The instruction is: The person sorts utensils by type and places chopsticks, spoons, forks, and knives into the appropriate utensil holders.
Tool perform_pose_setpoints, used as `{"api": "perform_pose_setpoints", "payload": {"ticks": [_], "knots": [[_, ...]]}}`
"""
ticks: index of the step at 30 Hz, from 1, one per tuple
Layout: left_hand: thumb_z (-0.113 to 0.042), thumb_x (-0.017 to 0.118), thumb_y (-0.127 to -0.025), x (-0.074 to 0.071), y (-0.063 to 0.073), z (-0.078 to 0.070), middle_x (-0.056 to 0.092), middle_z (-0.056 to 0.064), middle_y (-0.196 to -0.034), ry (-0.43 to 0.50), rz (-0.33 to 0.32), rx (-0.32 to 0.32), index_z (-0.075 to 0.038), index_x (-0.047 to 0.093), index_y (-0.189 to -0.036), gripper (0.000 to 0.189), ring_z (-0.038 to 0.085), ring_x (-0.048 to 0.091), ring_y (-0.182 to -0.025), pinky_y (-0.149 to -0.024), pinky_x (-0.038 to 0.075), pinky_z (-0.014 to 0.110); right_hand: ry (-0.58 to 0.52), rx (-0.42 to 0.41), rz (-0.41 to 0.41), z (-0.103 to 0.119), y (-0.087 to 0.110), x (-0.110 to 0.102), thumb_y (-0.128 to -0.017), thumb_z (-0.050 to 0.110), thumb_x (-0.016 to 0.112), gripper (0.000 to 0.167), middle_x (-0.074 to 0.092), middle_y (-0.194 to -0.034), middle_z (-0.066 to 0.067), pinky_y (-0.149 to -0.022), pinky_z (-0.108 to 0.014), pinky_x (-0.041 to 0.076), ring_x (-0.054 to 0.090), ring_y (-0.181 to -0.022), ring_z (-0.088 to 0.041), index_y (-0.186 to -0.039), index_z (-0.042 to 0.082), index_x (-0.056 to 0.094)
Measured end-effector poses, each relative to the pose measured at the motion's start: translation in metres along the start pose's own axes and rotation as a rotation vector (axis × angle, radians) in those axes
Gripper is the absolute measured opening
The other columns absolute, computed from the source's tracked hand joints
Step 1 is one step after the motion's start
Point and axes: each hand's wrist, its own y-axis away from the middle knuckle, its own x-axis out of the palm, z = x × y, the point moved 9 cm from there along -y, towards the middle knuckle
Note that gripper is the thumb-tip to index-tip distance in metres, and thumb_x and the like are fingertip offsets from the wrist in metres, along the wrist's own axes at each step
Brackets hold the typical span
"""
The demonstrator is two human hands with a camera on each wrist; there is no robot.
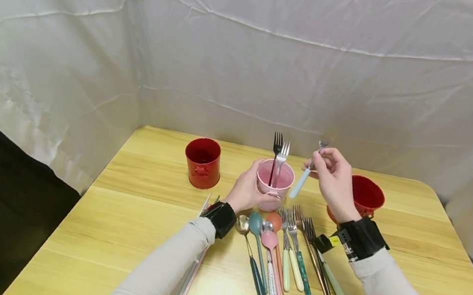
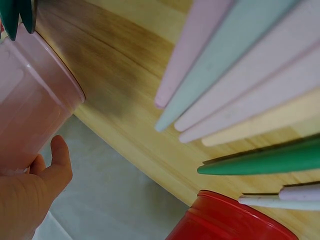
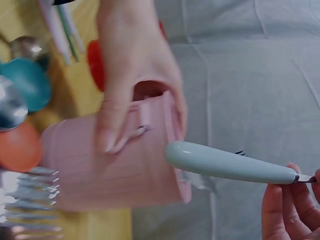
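Observation:
My left hand (image 1: 245, 189) grips a pink cup (image 1: 275, 199) by its side, thumb across the front near the small handle. Two forks stand in the cup, a black fork (image 1: 277, 144) and a silver fork (image 1: 281, 160), tines up. To the right of the cup, my right hand (image 1: 333, 178) pinches a fork with a light blue handle (image 1: 299, 183) by its metal neck. That fork's tines point up and its handle slants down beside the cup's rim. In the right wrist view the handle (image 3: 230, 162) overlaps the cup's rim.
A red cup (image 1: 203, 163) stands at the left, and a red bucket (image 1: 367, 193) sits behind my right wrist. Several spoons (image 1: 270, 239) and forks (image 1: 293, 226) lie fanned out in front. Thin pastel chopsticks (image 2: 225, 75) lie under my left forearm. A grey curtain (image 1: 247, 68) hangs behind the table.

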Motion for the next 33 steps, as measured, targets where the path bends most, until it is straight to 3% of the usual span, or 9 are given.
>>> {"api": "perform_pose_setpoints", "payload": {"ticks": [5, 9, 14, 18, 23, 27, 33], "knots": [[-0.021, 0.094, -0.07, 0.001, 0.001, 0.0, 0.057, 0.003, -0.146, 0.006, 0.01, -0.009, -0.022, 0.034, -0.152, 0.101, 0.02, 0.053, -0.136, -0.116, 0.043, 0.043, -0.108, -0.025, -0.087, 0.012, -0.011, -0.002, -0.101, 0.018, 0.061, 0.012, 0.071, -0.092, 0.004, -0.08, -0.017, 0.059, 0.071, -0.085, -0.006, -0.108, 0.009, 0.058], [-0.021, 0.094, -0.07, 0.001, 0.001, 0.001, 0.056, 0.003, -0.146, 0.003, 0.01, -0.013, -0.022, 0.034, -0.152, 0.102, 0.02, 0.053, -0.136, -0.116, 0.042, 0.044, -0.157, -0.023, -0.104, 0.008, -0.018, 0.005, -0.1, 0.015, 0.061, 0.01, 0.069, -0.091, 0.002, -0.079, -0.019, 0.06, 0.07, -0.084, -0.006, -0.106, 0.007, 0.059], [-0.023, 0.094, -0.07, 0.0, 0.001, 0.002, 0.056, 0.003, -0.147, -0.009, 0.014, -0.005, -0.021, 0.033, -0.153, 0.102, 0.019, 0.053, -0.136, -0.116, 0.043, 0.042, -0.043, 0.008, -0.057, -0.009, -0.02, 0.023, -0.101, 0.013, 0.059, 0.018, 0.066, -0.093, -0.002, -0.077, -0.021, 0.06, 0.068, -0.081, -0.002, -0.109, -0.003, 0.057], [-0.023, 0.093, -0.07, -0.001, 0.001, 0.002, 0.055, 0.004, -0.147, -0.014, 0.014, -0.002, -0.021, 0.033, -0.153, 0.102, 0.02, 0.053, -0.136, -0.117, 0.042, 0.041, 0.099, 0.019, -0.004, -0.021, -0.019, 0.035, -0.102, 0.015, 0.059, 0.025, 0.068, -0.097, -0.016, -0.073, -0.018, 0.06, 0.068, -0.078, -0.001, -0.111, -0.007, 0.059], [-0.024, 0.094, -0.07, 0.0, 0.001, 0.001, 0.055, 0.005, -0.147, -0.017, 0.014, -0.001, -0.02, 0.033, -0.153, 0.103, 0.021, 0.053, -0.136, -0.116, 0.043, 0.043, 0.253, 0.006, 0.034, -0.031, -0.016, 0.04, -0.101, 0.015, 0.061, 0.024, 0.071, -0.101, -0.027, -0.068, -0.012, 0.055, 0.068, -0.079, -0.011, -0.113, -0.005, 0.064], [-0.024, 0.094, -0.069, 0.0, 0.001, 0.002, 0.056, 0.004, -0.147, -0.001, 0.012, -0.008, -0.021, 0.034, -0.152, 0.103, 0.021, 0.053, -0.136, -0.116, 0.043, 0.044, 0.243, 0.015, 0.039, -0.038, -0.01, 0.035, -0.1, 0.013, 0.061, 0.023, 0.069, -0.102, -0.028, -0.069, -0.011, 0.055, 0.068, -0.084, -0.018, -0.111, -0.006, 0.065], [-0.023, 0.095, -0.069, 0.0, 0.001, 0.004, 0.056, 0.003, -0.146, 0.006, 0.005, -0.017, -0.022, 0.035, -0.152, 0.102, 0.02, 0.054, -0.136, -0.116, 0.043, 0.045, 0.218, 0.049, 0.065, -0.049, 0.005, 0.024, -0.101, 0.014, 0.06, 0.025, 0.068, -0.103, -0.028, -0.072, -0.017, 0.059, 0.066, -0.081, -0.007, -0.113, -0.007, 0.064]]}}
